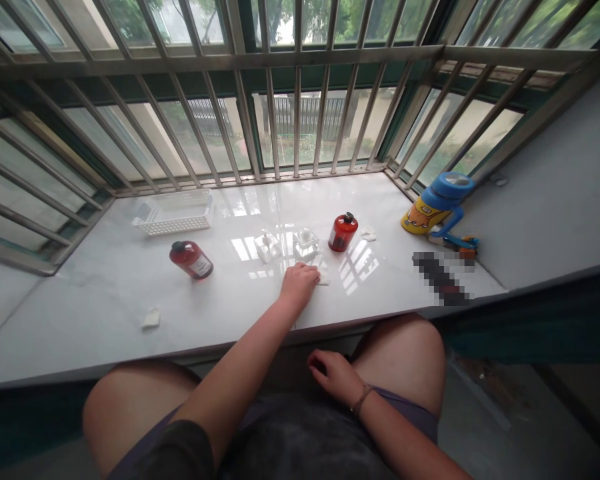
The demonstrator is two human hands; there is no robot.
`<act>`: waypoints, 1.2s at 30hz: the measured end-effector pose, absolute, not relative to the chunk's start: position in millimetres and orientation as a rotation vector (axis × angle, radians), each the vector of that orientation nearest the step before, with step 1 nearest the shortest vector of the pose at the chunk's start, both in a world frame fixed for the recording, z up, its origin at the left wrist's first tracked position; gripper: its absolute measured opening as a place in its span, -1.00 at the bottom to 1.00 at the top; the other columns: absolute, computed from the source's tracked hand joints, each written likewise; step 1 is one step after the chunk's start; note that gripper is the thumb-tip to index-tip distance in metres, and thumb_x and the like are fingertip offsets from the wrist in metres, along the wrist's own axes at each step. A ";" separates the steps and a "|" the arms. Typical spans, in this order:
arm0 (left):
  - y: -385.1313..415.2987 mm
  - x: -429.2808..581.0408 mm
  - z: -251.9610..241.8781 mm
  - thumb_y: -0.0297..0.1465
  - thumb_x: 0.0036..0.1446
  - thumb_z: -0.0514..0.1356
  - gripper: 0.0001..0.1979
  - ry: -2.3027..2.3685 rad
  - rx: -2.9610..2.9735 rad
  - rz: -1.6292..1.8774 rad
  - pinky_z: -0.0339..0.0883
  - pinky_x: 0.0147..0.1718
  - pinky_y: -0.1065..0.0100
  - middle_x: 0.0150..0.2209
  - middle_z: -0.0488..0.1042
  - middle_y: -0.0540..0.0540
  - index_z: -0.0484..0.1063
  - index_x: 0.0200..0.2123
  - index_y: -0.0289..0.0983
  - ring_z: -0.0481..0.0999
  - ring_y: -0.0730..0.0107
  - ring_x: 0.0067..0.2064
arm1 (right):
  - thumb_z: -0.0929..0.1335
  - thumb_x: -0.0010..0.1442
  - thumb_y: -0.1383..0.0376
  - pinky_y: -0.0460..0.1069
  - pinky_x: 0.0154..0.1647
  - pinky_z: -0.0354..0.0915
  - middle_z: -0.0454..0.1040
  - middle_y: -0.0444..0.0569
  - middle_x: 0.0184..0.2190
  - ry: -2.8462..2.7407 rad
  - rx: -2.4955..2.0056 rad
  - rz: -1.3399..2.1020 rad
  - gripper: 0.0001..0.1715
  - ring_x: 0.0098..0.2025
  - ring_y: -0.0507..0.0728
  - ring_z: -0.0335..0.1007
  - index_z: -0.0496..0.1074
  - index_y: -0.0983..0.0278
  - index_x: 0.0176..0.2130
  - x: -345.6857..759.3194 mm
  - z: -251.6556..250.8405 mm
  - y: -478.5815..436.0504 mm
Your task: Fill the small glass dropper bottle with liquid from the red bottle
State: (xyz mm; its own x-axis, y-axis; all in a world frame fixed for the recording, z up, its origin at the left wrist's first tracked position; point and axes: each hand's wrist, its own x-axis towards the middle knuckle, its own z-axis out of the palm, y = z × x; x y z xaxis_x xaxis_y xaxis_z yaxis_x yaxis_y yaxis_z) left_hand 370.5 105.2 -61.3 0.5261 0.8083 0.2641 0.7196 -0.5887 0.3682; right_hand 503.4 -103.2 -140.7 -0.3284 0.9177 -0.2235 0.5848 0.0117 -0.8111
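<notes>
Small white scrap of paper or tissue (323, 279) on a polished white marble windowsill (105, 313), at 3 o'clock from the left hand (299, 285) and right at its fingertips, with actual contact impossible to make out. Left hand palm-down on the stone, fingers (307, 272) extended and relaxed, neither clenched nor clearly grasping anything. Right hand (331, 377) off the sill, at about 5 o'clock from the left hand and low above the lap, its fingers (318, 363) loosely curled and holding nothing visible, a thin brown cord bracelet (361, 400) at the wrist. Nothing lifted from the sill. At 12 o'clock from the left hand, just out of reach of the fingertips, two small translucent white square holders (267, 245) (306, 242), side by side and upright. At 1 o'clock, a glossy red bottle with a black cap (343, 232), upright. At 10 o'clock, a second red bottle with a black cap and pale label (191, 260), tipped on its side. Farther off at 10 o'clock, a white perforated plastic basket (174, 213) near the corner of the sill. At 9 o'clock, another white scrap (151, 319); at 2 o'clock, a third (368, 234). At the far 2 o'clock end, a yellow and blue children's water bottle with a looped handle (437, 203), leaning. At 3 o'clock, a pixelated, unreadable patch (443, 279). Beyond everything, a steel window grille (300, 113).
</notes>
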 end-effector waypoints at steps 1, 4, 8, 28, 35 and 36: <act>102.3 380.8 -61.9 -0.40 0.37 0.34 -0.90 1.230 2.572 0.596 0.39 -0.02 0.18 0.00 0.69 -0.05 0.69 -0.20 -0.11 0.57 0.17 0.03 | 0.38 0.30 0.37 -0.04 -0.14 0.33 0.65 -0.06 -0.24 -1.928 -1.544 1.240 -0.81 -0.20 0.14 0.57 0.60 0.22 -0.13 503.4 -140.8 -103.1; 88.2 408.3 -63.5 -0.35 0.36 0.37 -0.92 1.058 2.622 0.563 0.37 -0.05 0.21 -0.01 0.70 0.00 0.69 -0.21 -0.06 0.57 0.24 0.03 | 0.39 0.26 0.40 -0.04 -0.13 0.33 0.66 -0.05 -0.22 -1.928 -1.550 1.245 -0.79 -0.16 0.16 0.59 0.61 0.22 -0.13 503.5 -141.2 -102.8; 68.4 425.6 -64.2 -0.35 0.39 0.34 -0.91 1.020 2.667 0.543 0.34 -0.07 0.16 -0.03 0.70 -0.06 0.67 -0.22 -0.11 0.55 0.17 0.05 | 0.38 0.27 0.40 -0.04 -0.13 0.33 0.67 -0.06 -0.20 -1.925 -1.552 1.249 -0.79 -0.16 0.16 0.59 0.61 0.21 -0.13 503.9 -141.3 -102.8; 78.7 161.2 -36.0 -0.31 0.42 0.14 -0.74 2.311 2.160 0.554 0.37 -0.09 0.02 -0.02 0.67 -0.27 0.63 -0.07 -0.25 0.54 -0.16 0.01 | 0.38 0.29 0.34 -0.03 -0.14 0.35 0.65 -0.08 -0.26 -1.961 -1.515 1.270 -0.81 -0.20 0.14 0.58 0.61 0.20 -0.14 502.3 -145.6 -103.9; 97.6 205.5 -45.0 -0.33 0.42 0.13 -0.76 2.203 2.207 0.536 0.35 -0.04 0.10 -0.04 0.67 -0.21 0.62 -0.10 -0.20 0.54 -0.03 0.01 | 0.38 0.28 0.35 -0.03 -0.17 0.34 0.65 -0.08 -0.27 -1.963 -1.548 1.253 -0.81 -0.22 0.14 0.58 0.61 0.20 -0.15 502.1 -148.6 -103.5; 97.8 218.9 -46.8 -0.33 0.43 0.13 -0.77 2.165 2.226 0.540 0.35 -0.03 0.10 -0.02 0.67 -0.20 0.62 -0.10 -0.19 0.54 -0.03 0.03 | 0.38 0.28 0.35 -0.04 -0.17 0.34 0.65 -0.08 -0.27 -1.960 -1.554 1.248 -0.81 -0.22 0.14 0.58 0.61 0.20 -0.15 502.2 -149.0 -103.6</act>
State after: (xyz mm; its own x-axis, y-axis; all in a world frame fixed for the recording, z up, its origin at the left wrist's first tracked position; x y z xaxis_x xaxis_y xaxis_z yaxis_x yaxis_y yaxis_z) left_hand 218.9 97.8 -46.8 -0.0022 0.9685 0.2491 0.9720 -0.0565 0.2283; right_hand 502.2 -103.6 -149.0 -0.3406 0.9080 -0.2439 0.6052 0.0132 -0.7960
